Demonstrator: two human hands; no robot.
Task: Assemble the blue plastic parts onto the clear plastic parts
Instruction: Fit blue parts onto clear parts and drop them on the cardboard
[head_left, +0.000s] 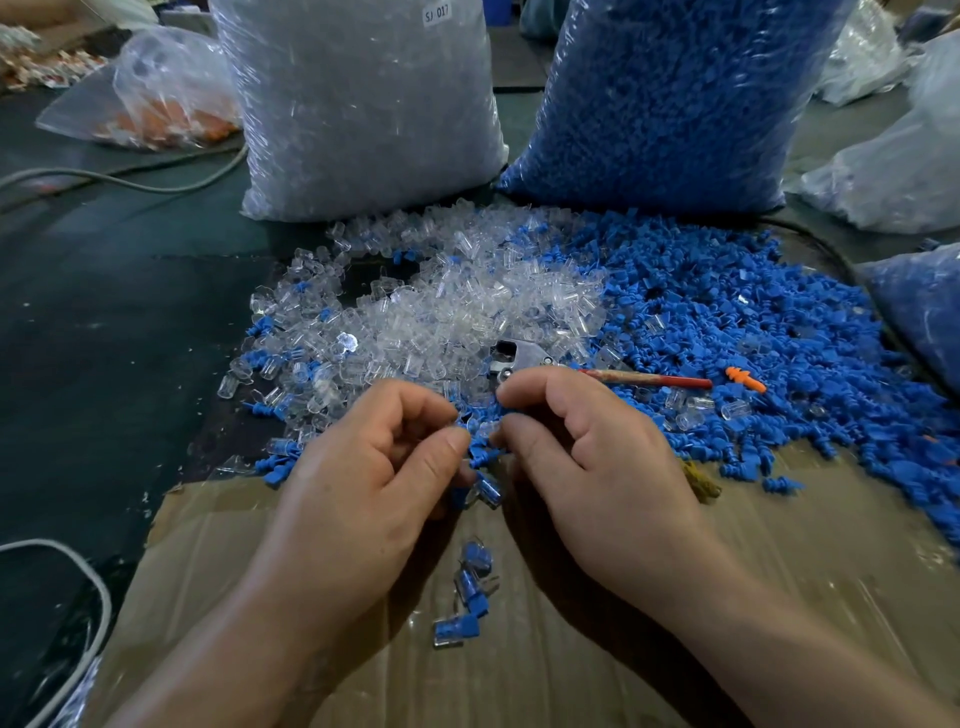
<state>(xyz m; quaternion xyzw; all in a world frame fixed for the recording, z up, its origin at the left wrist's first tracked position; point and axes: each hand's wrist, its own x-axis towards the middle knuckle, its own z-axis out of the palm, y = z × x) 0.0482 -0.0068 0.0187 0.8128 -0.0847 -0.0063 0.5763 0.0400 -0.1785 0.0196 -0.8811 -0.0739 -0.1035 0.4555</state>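
**Head view: both hands pinch small parts at the cardboard's edge**

Left hand (374, 467) and right hand (587, 467) meet fingertip to fingertip, fingers curled, pinching a blue part (479, 453) between them. A clear part (490, 491) peeks out under the left fingers. The fingers hide how the parts join, so their long axis cannot be told. Finished pieces (470, 597) lie on the cardboard (779, 545) below.

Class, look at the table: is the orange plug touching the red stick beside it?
Apart. The head view shows loose blue parts in the gap between the orange plug and the tip of the red stick.
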